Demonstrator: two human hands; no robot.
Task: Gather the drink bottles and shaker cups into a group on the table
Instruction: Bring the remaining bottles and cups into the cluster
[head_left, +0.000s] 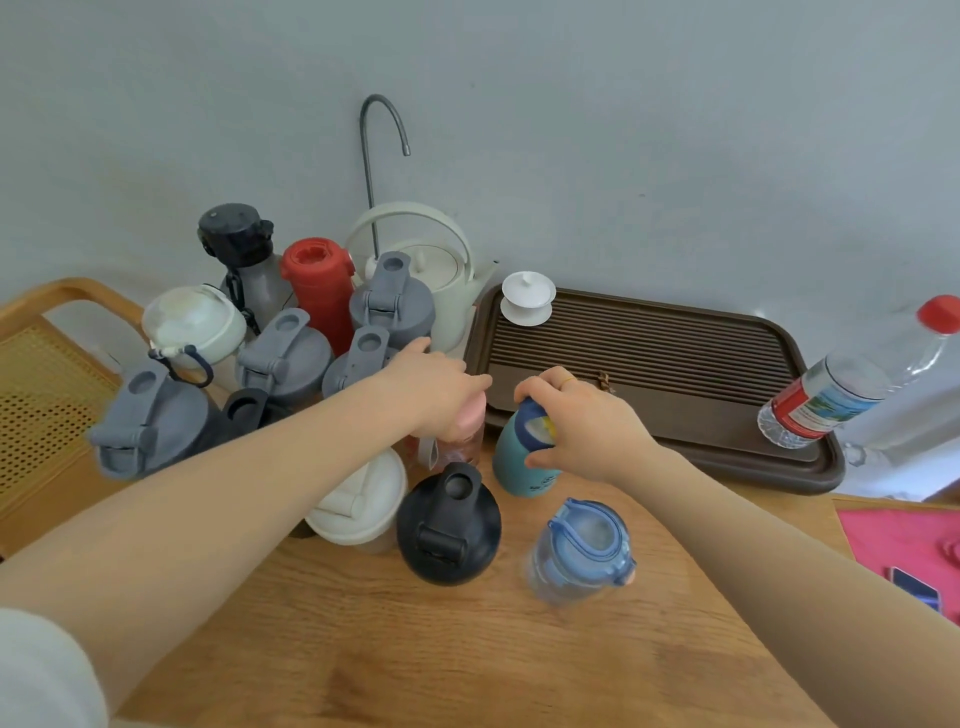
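Note:
Several grey-lidded shaker cups (283, 358), a red bottle (317, 283), a dark-capped grey bottle (244, 249) and a white-lidded cup (195, 325) stand packed together at the table's back left. My left hand (436, 389) is closed over the lid of a pink bottle (462, 431) at the group's right edge. My right hand (576, 421) grips the top of a teal bottle (519, 462) just beside it. In front stand a white-lidded cup (363, 499), a black-lidded shaker (449, 525) and a clear blue-lidded bottle (582, 551).
A brown slatted tea tray (649, 358) lies right of the hands, holding a white lidded cup (527, 299) and a tilted plastic water bottle (852, 384). A white kettle (431, 270) with a curved spout stands behind. A wooden chair (47, 384) is at left, a pink mat with a phone (914, 590) at right.

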